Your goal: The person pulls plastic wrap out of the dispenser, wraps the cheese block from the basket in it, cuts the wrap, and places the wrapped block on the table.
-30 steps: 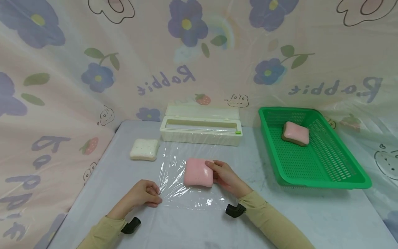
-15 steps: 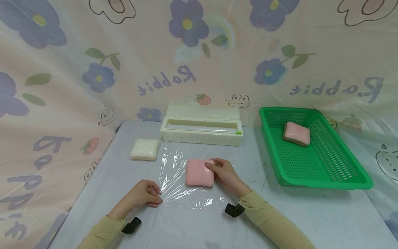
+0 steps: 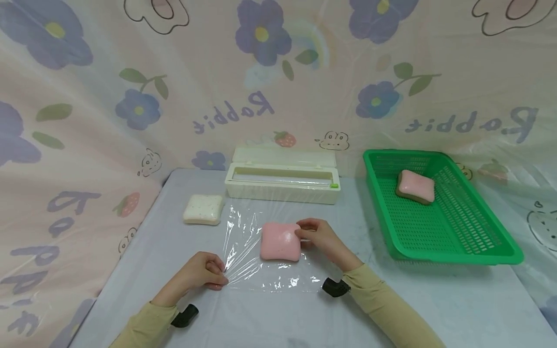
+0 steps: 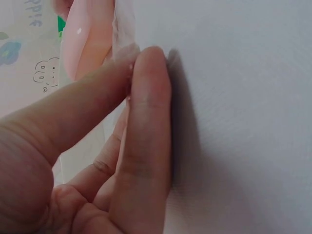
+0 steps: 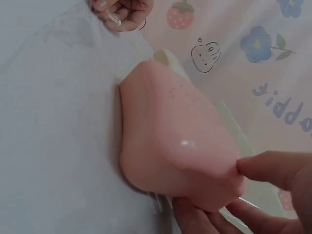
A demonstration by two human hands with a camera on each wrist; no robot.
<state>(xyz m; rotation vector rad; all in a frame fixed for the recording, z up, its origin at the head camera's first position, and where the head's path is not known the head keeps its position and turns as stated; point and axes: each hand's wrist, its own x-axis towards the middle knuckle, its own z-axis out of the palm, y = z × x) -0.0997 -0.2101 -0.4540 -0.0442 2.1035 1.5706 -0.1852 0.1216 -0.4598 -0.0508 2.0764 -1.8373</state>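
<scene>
A glossy pink pillow-shaped block (image 3: 280, 241) lies on a sheet of cling film (image 3: 243, 232) in the middle of the table. My right hand (image 3: 322, 239) is at the block's right edge. In the right wrist view, the thumb (image 5: 265, 165) touches the block's top edge, while the other fingers curl at its lower side. My left hand (image 3: 200, 270) pinches the film's near left corner between thumb and index finger, and creases fan out from there. The film runs back to a cream cling film dispenser (image 3: 283, 193), whose lid stands raised behind it.
To the left of the film sits a white speckled block (image 3: 203, 209). A green plastic basket (image 3: 452, 258) on the right contains another pink block (image 3: 416, 186) with a brown underside. A patterned curtain (image 3: 304, 96) hangs behind and beside the table.
My right hand has shifted slightly right, its thumb sliding from the pink block's top to its edge. The film has been drawn into creases at my left hand, which stays in place.
</scene>
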